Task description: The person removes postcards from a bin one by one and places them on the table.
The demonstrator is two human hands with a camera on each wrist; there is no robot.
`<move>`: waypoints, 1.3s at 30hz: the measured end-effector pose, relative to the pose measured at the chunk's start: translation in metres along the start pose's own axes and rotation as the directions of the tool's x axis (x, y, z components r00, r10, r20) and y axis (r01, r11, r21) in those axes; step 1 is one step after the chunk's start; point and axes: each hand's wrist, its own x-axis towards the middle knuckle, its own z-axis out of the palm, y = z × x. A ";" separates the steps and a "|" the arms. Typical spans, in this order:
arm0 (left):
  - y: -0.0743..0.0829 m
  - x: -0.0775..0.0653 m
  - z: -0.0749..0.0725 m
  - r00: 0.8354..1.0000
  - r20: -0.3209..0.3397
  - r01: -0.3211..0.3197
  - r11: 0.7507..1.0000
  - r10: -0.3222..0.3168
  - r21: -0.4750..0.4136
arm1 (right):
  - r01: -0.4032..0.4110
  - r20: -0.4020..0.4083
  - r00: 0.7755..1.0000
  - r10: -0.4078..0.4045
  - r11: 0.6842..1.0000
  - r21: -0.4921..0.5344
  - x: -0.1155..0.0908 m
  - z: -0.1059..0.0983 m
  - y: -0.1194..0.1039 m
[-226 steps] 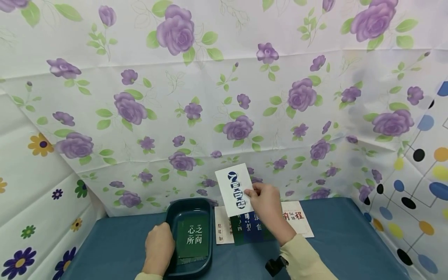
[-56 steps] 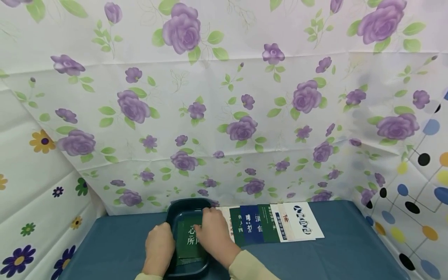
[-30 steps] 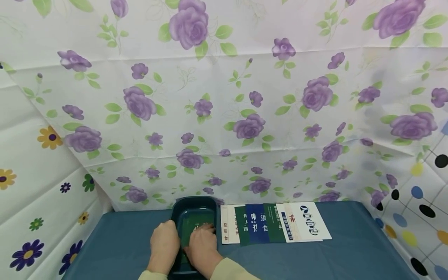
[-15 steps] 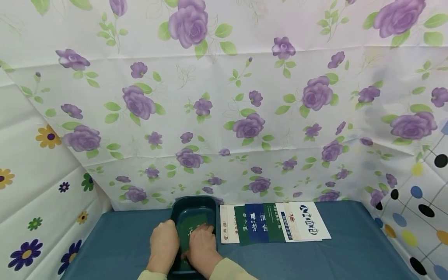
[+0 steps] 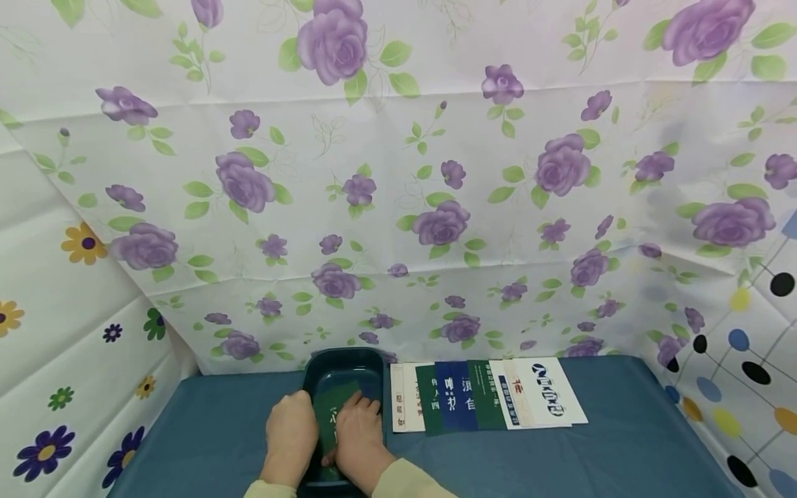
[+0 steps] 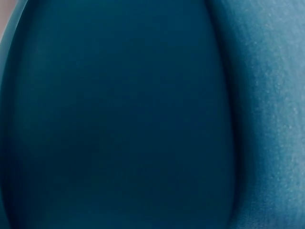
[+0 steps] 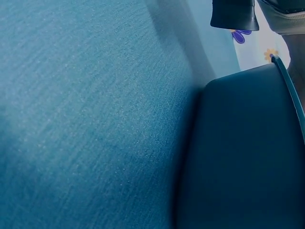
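A dark teal tray [image 5: 344, 351] stands on the cloth-covered table. Fingers curled over its left rim, my left hand [image 5: 291, 430] grips it. Inside the tray lies a green card [image 5: 331, 404] with white characters, turned at an angle to the tray's sides. My right hand [image 5: 358, 434] reaches down over this card, thumb by its lower left edge and fingers along its right side, covering much of it. Both wrist views show the tray's outer wall [image 6: 119, 105] close up; neither shows the fingers.
Right of the tray, overlapping cards lie in a row: a cream card [image 5: 398, 401], a green card [image 5: 427, 401], a blue card [image 5: 453, 398], another green card [image 5: 486, 398] and a white card [image 5: 557, 394] with blue lettering. A flowered sheet [image 5: 398, 207] hangs behind the table.
The white card with blue lettering, earlier in my right hand, now lies at the row's right end. My right hand has moved into the tray, and the green card there has turned.
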 end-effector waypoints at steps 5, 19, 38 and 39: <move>0.001 0.000 0.000 1.000 -0.003 0.002 1.000 -0.002 -0.004 | -0.010 -0.004 1.000 0.010 0.999 -0.032 0.000 0.000 -0.001; 0.001 -0.002 0.002 1.000 -0.003 -0.005 1.000 0.006 0.004 | 0.022 -0.178 0.983 -0.047 0.990 -0.138 -0.006 -0.003 0.002; 0.000 -0.002 0.000 0.998 -0.052 -0.040 0.999 0.040 0.019 | 0.213 -0.282 0.934 -0.222 0.975 -0.063 -0.009 -0.024 0.020; 0.000 -0.002 0.000 0.998 -0.055 -0.041 0.999 0.042 0.019 | 0.225 -0.273 0.934 -0.230 0.973 -0.050 -0.009 -0.026 0.021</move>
